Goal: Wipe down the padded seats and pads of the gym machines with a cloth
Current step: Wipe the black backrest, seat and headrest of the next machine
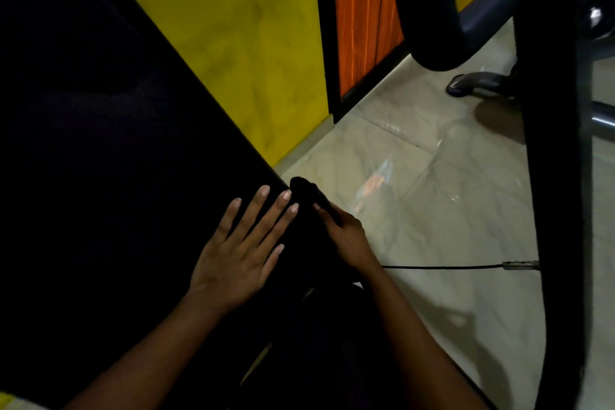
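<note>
A large black padded pad (109, 150) fills the left half of the view, slanting down to the right. My left hand (238, 250) lies flat on the pad near its right edge, fingers straight and spread. My right hand (346, 236) grips a dark cloth (307, 191) bunched at the pad's edge, just right of my left fingertips. The cloth is nearly the same black as the pad, so its outline is hard to make out.
A black machine upright (555, 176) runs down the right side, with a dark padded roller and grey tube (499, 0) above it. Pale marble floor (432, 196) lies between. A thin black cable (442, 266) crosses the floor. A yellow wall (239, 36) and an orange panel (362, 10) stand behind.
</note>
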`<state>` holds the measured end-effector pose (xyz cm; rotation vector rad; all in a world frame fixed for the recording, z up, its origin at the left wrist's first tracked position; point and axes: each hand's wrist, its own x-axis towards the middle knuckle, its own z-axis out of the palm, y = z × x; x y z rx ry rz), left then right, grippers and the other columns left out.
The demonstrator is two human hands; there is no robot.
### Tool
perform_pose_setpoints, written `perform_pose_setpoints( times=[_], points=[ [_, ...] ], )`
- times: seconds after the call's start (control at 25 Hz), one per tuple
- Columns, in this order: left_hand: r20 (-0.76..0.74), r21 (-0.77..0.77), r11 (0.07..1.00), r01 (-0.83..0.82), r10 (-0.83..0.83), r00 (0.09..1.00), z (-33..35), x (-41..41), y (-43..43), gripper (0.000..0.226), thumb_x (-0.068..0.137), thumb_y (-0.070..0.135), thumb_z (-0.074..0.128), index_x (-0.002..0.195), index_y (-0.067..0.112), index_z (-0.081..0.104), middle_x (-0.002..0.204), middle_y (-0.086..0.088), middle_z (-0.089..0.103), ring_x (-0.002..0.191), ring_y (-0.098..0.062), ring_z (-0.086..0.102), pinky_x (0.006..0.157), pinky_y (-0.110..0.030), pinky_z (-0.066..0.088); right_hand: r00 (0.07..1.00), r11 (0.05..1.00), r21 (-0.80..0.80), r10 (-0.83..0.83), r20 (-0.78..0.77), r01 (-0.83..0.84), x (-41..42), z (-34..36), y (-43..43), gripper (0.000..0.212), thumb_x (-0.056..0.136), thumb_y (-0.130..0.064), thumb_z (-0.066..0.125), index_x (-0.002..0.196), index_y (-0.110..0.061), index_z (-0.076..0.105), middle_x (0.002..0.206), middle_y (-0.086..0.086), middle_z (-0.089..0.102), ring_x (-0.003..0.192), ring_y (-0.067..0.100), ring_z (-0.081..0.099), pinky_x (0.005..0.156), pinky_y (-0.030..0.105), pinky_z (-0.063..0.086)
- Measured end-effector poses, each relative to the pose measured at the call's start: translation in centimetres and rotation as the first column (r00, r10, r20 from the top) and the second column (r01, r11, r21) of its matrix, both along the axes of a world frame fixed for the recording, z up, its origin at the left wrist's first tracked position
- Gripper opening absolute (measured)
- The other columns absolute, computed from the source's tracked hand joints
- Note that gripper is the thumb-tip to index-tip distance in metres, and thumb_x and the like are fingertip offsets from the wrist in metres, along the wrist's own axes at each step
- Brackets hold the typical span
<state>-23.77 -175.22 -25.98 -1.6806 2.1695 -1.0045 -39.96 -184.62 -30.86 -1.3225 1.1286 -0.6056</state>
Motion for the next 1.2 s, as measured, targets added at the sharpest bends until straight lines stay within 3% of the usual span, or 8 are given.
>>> perform_pose_setpoints(
  times=[0.12,0.2,0.28,0.36,0.48,0.76,0.96,1.2],
  points=[
    [-0.157,0.043,0.999,-0.029,0.035,0.987,0.5,-0.7,0.1,0.055,0.099,0.038,0.021,0.148,0.016,0.026,0.156,-0.005,0.025,0.145,-0.023,0.015,0.118,-0.041,0.001,0.992,0.977,-0.17,-0.124,0.023,0.126,-0.4,2.5,2.9,0.031,0.095,-0.038,0.047,0.117,-0.023,0.063,0.11,0.001,0.069,0.104,0.016,0.062,0.09,0.032,0.048],
    [-0.586,0.059,0.998,-0.018,0.049,0.809,1.7,-2.3,1.1,0.055,0.099,0.043,0.018,0.145,0.017,0.031,0.152,0.003,0.032,0.144,-0.01,0.015,0.119,-0.031,0.002,0.984,0.943,-0.28,-0.167,0.06,0.177,-0.8,4.0,5.6,0.037,0.092,-0.045,0.045,0.113,-0.021,0.064,0.105,-0.002,0.07,0.099,0.014,0.063,0.084,0.032,0.05],
    [-0.978,0.15,0.987,-0.056,0.157,0.138,4.3,-4.4,3.2,0.052,0.096,0.051,0.031,0.142,0.026,0.035,0.148,0.016,0.034,0.139,0.004,0.019,0.118,-0.022,0.009,0.989,0.91,-0.388,-0.138,0.048,0.146,-1.2,5.7,8.6,0.043,0.089,-0.051,0.042,0.11,-0.02,0.064,0.102,-0.005,0.068,0.097,0.013,0.062,0.083,0.035,0.049],
    [-0.847,0.247,0.962,-0.118,0.155,-0.509,6.4,-6.1,5.8,0.057,0.086,0.056,0.042,0.139,0.033,0.037,0.145,0.015,0.039,0.133,0.002,0.034,0.114,-0.024,0.026,0.993,0.918,-0.389,-0.042,0.114,0.084,-1.3,8.0,11.5,0.041,0.089,-0.05,0.043,0.113,-0.024,0.063,0.109,-0.009,0.067,0.104,0.008,0.059,0.089,0.032,0.048],
    [-0.416,0.369,0.929,-0.034,0.133,-0.9,9.2,-7.7,10.1,0.072,0.072,0.065,0.038,0.133,0.03,0.048,0.138,0.005,0.052,0.123,-0.008,0.05,0.1,-0.026,0.041,0.968,0.953,-0.302,0.062,0.244,0.015,-0.1,11.9,15.4,0.035,0.09,-0.049,0.045,0.118,-0.034,0.059,0.111,-0.01,0.066,0.107,0.002,0.059,0.092,0.029,0.048],
    [-0.224,0.351,0.908,-0.231,-0.158,-0.962,17.1,-6.7,17.6,0.044,0.09,0.058,0.037,0.115,0.028,0.059,0.105,0.016,0.064,0.105,-0.005,0.059,0.089,-0.028,0.046,0.828,0.825,-0.176,0.556,0.073,-0.538,4.8,19.7,22.5,0.042,0.103,-0.032,0.026,0.145,-0.027,0.027,0.156,-0.003,0.021,0.143,0.003,0.007,0.119,0.031,-0.002],
    [-0.169,0.273,0.818,-0.507,-0.478,-0.862,21.7,-1.7,20.5,0.06,0.089,0.063,0.038,0.127,0.02,0.056,0.122,-0.007,0.063,0.108,-0.023,0.061,0.087,-0.039,0.049,0.908,0.832,-0.457,0.405,0.112,-0.315,7.7,24.6,22.6,0.034,0.097,-0.018,0.049,0.13,-0.023,0.054,0.137,-0.003,0.052,0.134,0.006,0.034,0.112,0.026,0.029],
    [-0.438,0.311,0.481,-0.82,-0.693,-0.573,26.1,5.2,17.7,0.068,0.089,0.06,0.04,0.141,0.016,0.039,0.142,-0.004,0.045,0.13,-0.025,0.043,0.097,-0.033,0.038,0.971,0.623,-0.749,0.21,-0.118,-0.226,15.0,28.1,17.9,0.044,0.097,-0.031,0.045,0.14,-0.025,0.041,0.153,-0.003,0.029,0.143,0.013,0.016,0.113,0.025,0.014]
  ],
)
